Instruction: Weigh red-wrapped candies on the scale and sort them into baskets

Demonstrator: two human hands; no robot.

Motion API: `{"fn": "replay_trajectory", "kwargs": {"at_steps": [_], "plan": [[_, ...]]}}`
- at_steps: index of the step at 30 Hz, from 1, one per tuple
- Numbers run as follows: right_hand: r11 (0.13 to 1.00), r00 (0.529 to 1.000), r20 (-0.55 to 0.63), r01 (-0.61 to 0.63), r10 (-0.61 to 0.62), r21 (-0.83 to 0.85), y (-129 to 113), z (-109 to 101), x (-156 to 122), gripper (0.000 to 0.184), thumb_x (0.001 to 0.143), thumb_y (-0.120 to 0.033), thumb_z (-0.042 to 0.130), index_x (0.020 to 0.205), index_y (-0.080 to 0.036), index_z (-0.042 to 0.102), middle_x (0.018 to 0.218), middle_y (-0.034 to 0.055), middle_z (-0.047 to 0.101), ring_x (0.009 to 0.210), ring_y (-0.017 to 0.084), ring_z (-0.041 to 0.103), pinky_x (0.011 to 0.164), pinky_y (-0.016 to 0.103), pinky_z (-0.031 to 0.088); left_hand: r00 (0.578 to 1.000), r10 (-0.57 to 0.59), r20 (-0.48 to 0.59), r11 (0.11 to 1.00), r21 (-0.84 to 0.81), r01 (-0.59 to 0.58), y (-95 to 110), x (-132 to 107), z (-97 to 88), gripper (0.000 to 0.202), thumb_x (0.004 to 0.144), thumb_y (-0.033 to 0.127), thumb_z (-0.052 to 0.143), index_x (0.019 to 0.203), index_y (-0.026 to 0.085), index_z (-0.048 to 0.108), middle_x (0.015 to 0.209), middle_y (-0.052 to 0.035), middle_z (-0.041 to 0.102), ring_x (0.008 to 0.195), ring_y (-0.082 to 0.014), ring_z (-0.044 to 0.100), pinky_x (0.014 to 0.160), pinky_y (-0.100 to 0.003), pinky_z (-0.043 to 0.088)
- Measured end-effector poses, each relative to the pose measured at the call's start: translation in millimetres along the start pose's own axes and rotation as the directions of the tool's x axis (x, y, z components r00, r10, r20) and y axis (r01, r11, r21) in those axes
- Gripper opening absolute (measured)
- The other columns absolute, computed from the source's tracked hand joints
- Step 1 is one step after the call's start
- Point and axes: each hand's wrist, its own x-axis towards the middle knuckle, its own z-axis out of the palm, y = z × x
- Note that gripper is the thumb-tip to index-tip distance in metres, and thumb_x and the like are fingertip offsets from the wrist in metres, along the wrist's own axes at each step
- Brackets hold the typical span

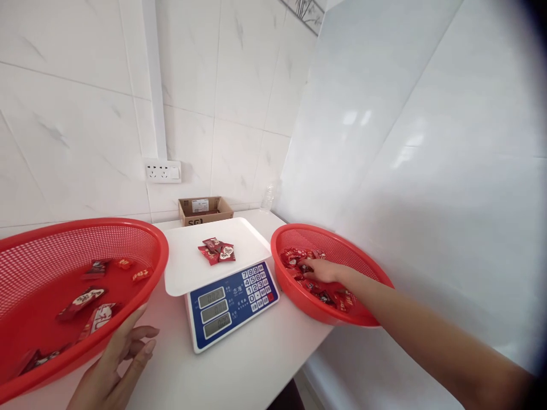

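Note:
My right hand [321,270] reaches into the red basket on the right [294,229]. Its thumb and fingers are apart and touch small wrapped packets [318,290] heaped there; some fingertips are hidden among them. My left hand [117,364] is beside the near rim of the left red basket [160,245], loosely curled with fingers apart and nothing in it. Several larger red packets [83,302] lie scattered in that basket. Between the baskets stands a digital scale [233,307]. On its white tray [183,267] rests a small pile of red packets [217,250].
A cardboard box [205,210] stands behind the scale, and a clear plastic object [268,196] is by the corner. The white table [239,370] meets a tiled wall and a smooth side panel. A socket [163,171] is on the wall.

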Motion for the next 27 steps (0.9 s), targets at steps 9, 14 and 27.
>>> {"fn": "replay_trajectory", "kwargs": {"at_steps": [9,14,27], "plan": [[1.0,0.944,-0.33,-0.001,-0.007,-0.024,-18.8,-31.5,17.1,0.021,0.074,-0.012,0.05,0.091,-0.018,0.06,0.096,0.0085,0.064,0.088,0.024,0.06,0.076,0.033,0.043,0.989,-0.013,0.144,1.0,-0.016,0.016,20.0,-3.2,-8.8,0.049,0.084,0.045,0.042,0.128,0.026,0.033,0.096,-0.0034,0.06,0.075,-0.0147,0.061,0.066,-0.028,0.052],[0.906,0.894,-0.409,0.317,-0.186,0.281,-92.9,-59.6,20.5,0.022,0.079,-0.023,0.05,0.099,-0.023,0.058,0.104,0.0019,0.065,0.095,0.019,0.059,0.085,0.032,0.044,0.985,-0.016,0.173,1.0,-0.006,0.017,26.6,-4.8,-9.4,0.048,0.085,0.041,0.04,0.129,0.025,0.03,0.094,-0.0027,0.059,0.073,-0.0134,0.058,0.065,-0.027,0.049],[0.823,0.845,-0.182,0.532,-0.502,0.2,-217.1,-11.8,63.5,0.054,0.089,-0.043,0.036,0.134,-0.014,0.04,0.14,0.0111,0.038,0.128,0.025,0.032,0.105,0.04,0.025,0.964,-0.019,0.264,1.0,-0.01,0.022,16.8,-6.7,-11.4,0.054,0.088,0.04,0.035,0.137,0.029,0.016,0.094,-0.0018,0.057,0.076,-0.0141,0.056,0.069,-0.029,0.047]]}}
